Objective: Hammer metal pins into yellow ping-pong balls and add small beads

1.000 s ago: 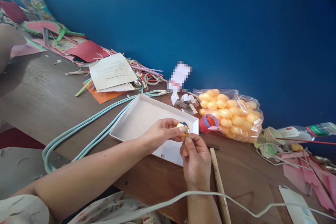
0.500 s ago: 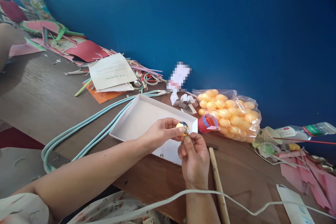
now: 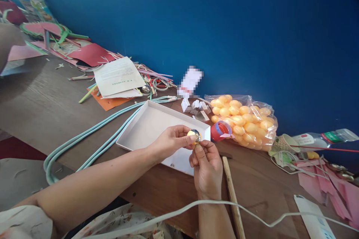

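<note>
Left hand [image 3: 171, 142] clamped on a shiny ball [image 3: 194, 136], thumb on the near side, fingers curled behind; the ball's surface reads gold at one side, silvery at the other. Right hand [image 3: 208, 170] just below and to the right: thumb and forefinger pinched together at the underside of the ball; whether a small piece sits between the tips cannot be made out. Ball is off the table [image 3: 260, 183], over the right end of a shallow white box [image 3: 140, 127], with the left forearm crossing in front of the box. One small metal bead [image 3: 172, 165] shows at the near part of the box. Looped teal cord [image 3: 48, 168] runs along the left of the box, its pale ends near the wall [image 3: 224, 26]. Beyond the box's right end: small folded cards [image 3: 201, 116], a red ring [image 3: 215, 133] with a blue edge, and a clear bag [image 3: 244, 123] of orange balls, the ring just beside the bag. A wooden stick [image 3: 233, 198] lies right of the right wrist; a white cable [image 3: 207, 202] passes across that wrist. Farther left, a printed sheet [image 3: 119, 76] partly covers orange paper [image 3: 103, 101]. Far right: a paper cup [image 3: 284, 145], a plastic bottle [image 3: 316, 140] on its side, pink strips [image 3: 331, 186].
</note>
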Demonstrator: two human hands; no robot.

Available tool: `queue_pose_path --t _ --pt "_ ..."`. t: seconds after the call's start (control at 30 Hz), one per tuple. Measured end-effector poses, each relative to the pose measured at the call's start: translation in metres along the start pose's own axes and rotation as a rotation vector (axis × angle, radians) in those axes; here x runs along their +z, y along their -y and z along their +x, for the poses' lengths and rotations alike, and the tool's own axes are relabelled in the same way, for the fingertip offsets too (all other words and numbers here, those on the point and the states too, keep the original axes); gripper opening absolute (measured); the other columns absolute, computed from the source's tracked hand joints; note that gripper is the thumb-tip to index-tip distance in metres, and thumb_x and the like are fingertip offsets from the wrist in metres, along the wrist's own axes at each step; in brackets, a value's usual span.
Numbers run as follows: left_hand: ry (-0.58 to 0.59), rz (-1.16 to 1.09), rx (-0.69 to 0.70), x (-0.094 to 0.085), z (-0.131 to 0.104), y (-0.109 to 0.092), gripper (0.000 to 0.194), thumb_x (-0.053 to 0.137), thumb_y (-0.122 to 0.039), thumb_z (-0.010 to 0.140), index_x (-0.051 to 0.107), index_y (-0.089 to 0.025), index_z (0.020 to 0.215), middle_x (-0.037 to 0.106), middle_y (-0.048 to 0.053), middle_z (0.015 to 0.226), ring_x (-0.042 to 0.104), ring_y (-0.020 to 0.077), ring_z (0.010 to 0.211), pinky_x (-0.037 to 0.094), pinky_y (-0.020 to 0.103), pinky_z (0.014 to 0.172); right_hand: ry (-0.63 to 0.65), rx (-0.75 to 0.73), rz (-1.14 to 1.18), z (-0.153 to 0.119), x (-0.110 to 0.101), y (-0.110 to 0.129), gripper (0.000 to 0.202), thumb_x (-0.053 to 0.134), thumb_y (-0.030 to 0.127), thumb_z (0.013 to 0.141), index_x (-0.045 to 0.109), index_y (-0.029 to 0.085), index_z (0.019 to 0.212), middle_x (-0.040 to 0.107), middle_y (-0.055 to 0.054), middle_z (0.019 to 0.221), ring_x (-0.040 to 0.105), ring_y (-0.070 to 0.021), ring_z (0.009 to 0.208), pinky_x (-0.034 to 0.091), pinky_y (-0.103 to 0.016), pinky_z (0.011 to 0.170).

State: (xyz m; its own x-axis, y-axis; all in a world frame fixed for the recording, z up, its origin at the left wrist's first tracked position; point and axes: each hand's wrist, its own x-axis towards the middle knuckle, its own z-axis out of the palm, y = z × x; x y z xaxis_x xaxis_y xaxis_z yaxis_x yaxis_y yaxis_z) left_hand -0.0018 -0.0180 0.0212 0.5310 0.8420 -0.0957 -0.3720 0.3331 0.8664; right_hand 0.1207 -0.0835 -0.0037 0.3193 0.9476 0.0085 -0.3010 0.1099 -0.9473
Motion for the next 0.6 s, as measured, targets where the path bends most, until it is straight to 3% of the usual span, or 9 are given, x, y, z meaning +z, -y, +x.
queue_pose_path --t 0.27,0.6 --pt "0.017 0.035 0.006 -0.0001 -0.0003 0.0004 0.035 0.075 -0.039 0.069 0.061 -0.011 0.085 0.063 0.005 0.082 0.060 0.0134 0.075 0.049 0.030 0.075 0.015 -0.005 0.011 0.0004 -0.0002 0.0000 0.015 0.065 0.027 0.084 0.053 0.022 0.091 0.050 0.008 0.059 0.044 -0.0060 0.048 0.032 -0.020 0.049" --pt "0.046 0.067 0.040 -0.0015 -0.0019 0.0005 0.030 0.071 -0.036 0.074 0.059 -0.011 0.087 0.062 0.003 0.072 0.060 0.0143 0.073 0.048 0.029 0.072 0.013 0.016 0.035 0.0006 0.0017 0.0009 0.015 0.067 0.023 0.082 0.053 0.022 0.088 0.055 0.007 0.066 0.051 -0.0066 0.053 0.041 -0.021 0.053"
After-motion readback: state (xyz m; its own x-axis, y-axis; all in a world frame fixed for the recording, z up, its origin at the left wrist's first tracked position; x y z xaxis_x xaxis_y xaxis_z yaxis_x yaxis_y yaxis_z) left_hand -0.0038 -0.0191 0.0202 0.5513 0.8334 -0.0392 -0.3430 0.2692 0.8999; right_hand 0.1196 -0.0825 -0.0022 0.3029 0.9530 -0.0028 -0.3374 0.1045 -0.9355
